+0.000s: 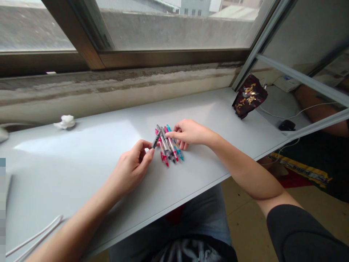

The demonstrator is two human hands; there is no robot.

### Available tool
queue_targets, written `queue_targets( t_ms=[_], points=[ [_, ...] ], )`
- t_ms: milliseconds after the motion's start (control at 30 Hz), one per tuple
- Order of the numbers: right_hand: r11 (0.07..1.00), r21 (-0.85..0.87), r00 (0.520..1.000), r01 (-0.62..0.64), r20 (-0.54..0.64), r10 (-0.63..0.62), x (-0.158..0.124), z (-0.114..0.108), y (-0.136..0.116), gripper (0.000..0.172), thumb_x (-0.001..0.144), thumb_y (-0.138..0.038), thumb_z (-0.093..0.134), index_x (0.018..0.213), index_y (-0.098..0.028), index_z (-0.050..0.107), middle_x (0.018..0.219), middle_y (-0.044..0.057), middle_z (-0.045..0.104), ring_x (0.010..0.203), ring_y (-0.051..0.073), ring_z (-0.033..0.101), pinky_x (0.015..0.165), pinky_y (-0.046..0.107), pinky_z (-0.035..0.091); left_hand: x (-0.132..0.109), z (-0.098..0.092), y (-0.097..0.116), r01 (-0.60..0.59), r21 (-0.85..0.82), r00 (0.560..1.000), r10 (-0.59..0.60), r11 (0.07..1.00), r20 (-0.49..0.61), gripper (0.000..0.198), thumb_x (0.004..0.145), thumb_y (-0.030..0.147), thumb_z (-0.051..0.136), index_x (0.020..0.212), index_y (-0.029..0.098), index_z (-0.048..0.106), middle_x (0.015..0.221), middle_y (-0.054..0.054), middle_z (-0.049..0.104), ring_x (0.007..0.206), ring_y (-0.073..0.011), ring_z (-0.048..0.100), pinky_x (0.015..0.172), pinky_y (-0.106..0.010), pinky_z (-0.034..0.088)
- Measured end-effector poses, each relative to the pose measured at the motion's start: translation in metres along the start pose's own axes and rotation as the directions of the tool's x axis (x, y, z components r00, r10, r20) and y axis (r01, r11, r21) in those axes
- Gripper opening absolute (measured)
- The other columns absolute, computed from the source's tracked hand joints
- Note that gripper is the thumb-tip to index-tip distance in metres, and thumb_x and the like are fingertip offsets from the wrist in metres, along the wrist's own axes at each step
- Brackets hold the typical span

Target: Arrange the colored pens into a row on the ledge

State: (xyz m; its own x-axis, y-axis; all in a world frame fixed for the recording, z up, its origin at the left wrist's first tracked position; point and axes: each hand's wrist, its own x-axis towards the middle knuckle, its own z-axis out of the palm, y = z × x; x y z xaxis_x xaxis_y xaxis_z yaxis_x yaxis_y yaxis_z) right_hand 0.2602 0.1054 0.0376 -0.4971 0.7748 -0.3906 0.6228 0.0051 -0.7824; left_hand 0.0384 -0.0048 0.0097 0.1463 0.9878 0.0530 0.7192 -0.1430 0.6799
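A bunch of capped gel pens (171,147) lies side by side on the grey-white desk, with pink, red, grey and blue ends and clear barrels. My left hand (135,160) is at the left of the bunch, pinching a short length of a grey pen (156,140) between thumb and fingertips; the rest of it is hidden by the fingers. Over the right side of the bunch is my right hand (189,133), its thumb across the upper ends of the pens and its other fingers curled down beside the blue one.
Crumpled white tissue (65,122) sits near the wall. At the far right of the desk (109,145) stands a dark red foil packet (249,95), beside a metal frame (302,71). A white cable (35,236) lies front left. Another person's arm (311,105) shows beyond the frame.
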Motion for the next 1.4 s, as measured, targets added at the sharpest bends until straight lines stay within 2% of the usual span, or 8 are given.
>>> queue_targets(
  t_ms=[400, 667, 733, 833, 967, 1200, 1300, 1400],
  points=[
    [0.993, -0.046, 0.993, 0.104, -0.045, -0.106, -0.002, -0.005, 0.002, 0.032, 0.103, -0.044, 0.071, 0.088, -0.018, 0.06, 0.068, 0.002, 0.07, 0.055, 0.016, 0.072, 0.046, 0.023, 0.058, 0.0, -0.001, -0.007, -0.011, -0.058, 0.996, 0.005, 0.998, -0.095, 0.029, 0.106, 0.048, 0.045, 0.108, 0.022, 0.059, 0.072, 0.003, 0.065, 0.056, -0.0134, 0.053, 0.061, -0.028, 0.043],
    [0.993, -0.012, 0.993, 0.116, 0.014, -0.116, 0.0, 0.004, 0.001, 0.033, 0.104, -0.039, 0.069, 0.082, -0.018, 0.056, 0.068, -0.001, 0.064, 0.055, 0.012, 0.066, 0.046, 0.023, 0.052, -0.006, 0.001, -0.006, -0.058, -0.072, 0.994, 0.05, 0.996, -0.099, 0.025, 0.109, 0.043, 0.045, 0.117, 0.022, 0.057, 0.066, 0.008, 0.053, 0.052, -0.0115, 0.041, 0.054, -0.025, 0.036],
    [0.976, -0.013, 0.973, 0.219, 0.074, -0.217, 0.0, -0.003, 0.003, 0.024, 0.098, -0.03, 0.077, 0.085, -0.016, 0.061, 0.074, 0.0, 0.067, 0.062, 0.012, 0.065, 0.051, 0.022, 0.049, -0.006, 0.001, -0.007, -0.084, -0.083, 0.993, 0.076, 0.993, -0.094, 0.025, 0.108, 0.043, 0.05, 0.119, 0.022, 0.057, 0.069, 0.008, 0.054, 0.056, -0.0117, 0.044, 0.056, -0.025, 0.037],
    [0.902, 0.057, 0.867, 0.428, 0.255, -0.428, -0.003, -0.009, 0.006, 0.03, 0.082, -0.032, 0.093, 0.093, -0.014, 0.071, 0.084, 0.002, 0.072, 0.072, 0.011, 0.06, 0.061, 0.022, 0.045, -0.007, 0.002, -0.007, -0.142, -0.1, 0.985, 0.13, 0.985, -0.117, 0.022, 0.108, 0.039, 0.055, 0.12, 0.022, 0.058, 0.069, 0.008, 0.052, 0.059, -0.0118, 0.045, 0.057, -0.024, 0.037],
    [0.839, 0.248, 0.788, 0.484, 0.294, -0.541, -0.006, 0.003, 0.006, 0.044, 0.094, -0.055, 0.079, 0.08, -0.014, 0.067, 0.067, -0.004, 0.058, 0.062, 0.009, 0.049, 0.056, 0.024, 0.035, -0.008, 0.004, -0.004, -0.273, -0.106, 0.961, 0.267, 0.956, -0.069, 0.017, 0.109, 0.034, 0.053, 0.116, 0.021, 0.063, 0.071, 0.007, 0.059, 0.059, -0.0103, 0.049, 0.059, -0.022, 0.04],
    [0.758, 0.377, 0.819, 0.532, -0.002, -0.574, -0.001, 0.023, 0.006, 0.065, 0.102, -0.059, 0.067, 0.055, -0.021, 0.043, 0.048, -0.009, 0.033, 0.045, 0.006, 0.031, 0.047, 0.026, 0.026, -0.008, 0.004, 0.0, -0.282, -0.005, 0.946, 0.278, 0.959, -0.168, 0.017, 0.107, 0.031, 0.055, 0.115, 0.021, 0.066, 0.075, 0.006, 0.063, 0.057, -0.0093, 0.052, 0.059, -0.021, 0.042],
    [0.737, 0.406, 0.807, 0.54, -0.001, -0.59, 0.0, 0.018, 0.008, 0.065, 0.104, -0.058, 0.062, 0.054, -0.022, 0.041, 0.045, -0.009, 0.033, 0.043, 0.007, 0.033, 0.047, 0.026, 0.03, -0.007, 0.001, 0.002, -0.239, 0.027, 0.953, 0.24, 0.971, -0.184, 0.022, 0.107, 0.031, 0.051, 0.091, 0.021, 0.063, 0.068, 0.006, 0.058, 0.055, -0.0102, 0.047, 0.057, -0.023, 0.038],
    [0.737, 0.333, 0.759, 0.588, 0.089, -0.646, -0.006, 0.008, 0.005, 0.063, 0.107, -0.054, 0.06, 0.056, -0.021, 0.042, 0.049, -0.006, 0.04, 0.048, 0.007, 0.035, 0.051, 0.025, 0.03, -0.009, -0.002, 0.002, -0.189, -0.07, 0.981, 0.186, 0.979, -0.05, 0.032, 0.109, 0.037, 0.046, 0.084, 0.022, 0.059, 0.062, 0.006, 0.049, 0.053, -0.0118, 0.046, 0.055, -0.024, 0.038]
  ],
)
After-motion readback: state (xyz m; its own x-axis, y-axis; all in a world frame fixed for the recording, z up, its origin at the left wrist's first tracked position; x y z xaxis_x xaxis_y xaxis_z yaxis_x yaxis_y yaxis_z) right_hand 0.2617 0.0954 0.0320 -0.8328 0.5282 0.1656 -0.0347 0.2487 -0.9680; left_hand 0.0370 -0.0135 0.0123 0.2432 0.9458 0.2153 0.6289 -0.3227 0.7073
